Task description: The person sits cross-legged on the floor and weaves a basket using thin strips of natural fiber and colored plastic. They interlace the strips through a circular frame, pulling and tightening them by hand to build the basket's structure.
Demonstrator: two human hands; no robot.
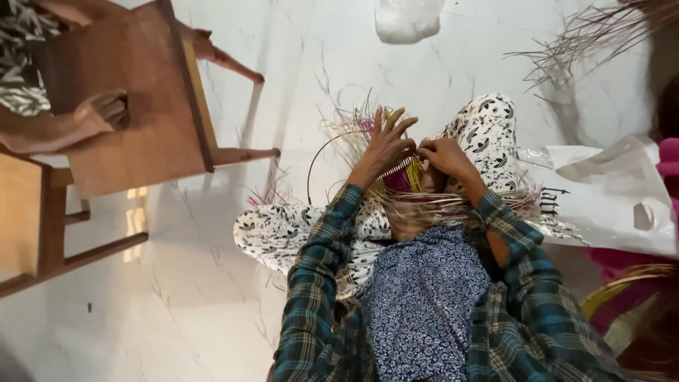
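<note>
Around the sitter, on the marble floor (198, 297)

Wooden stool (152, 106) with another person's foot (106, 110), white plastic bag (608, 201), loose straw bundle (587, 42).
</note>
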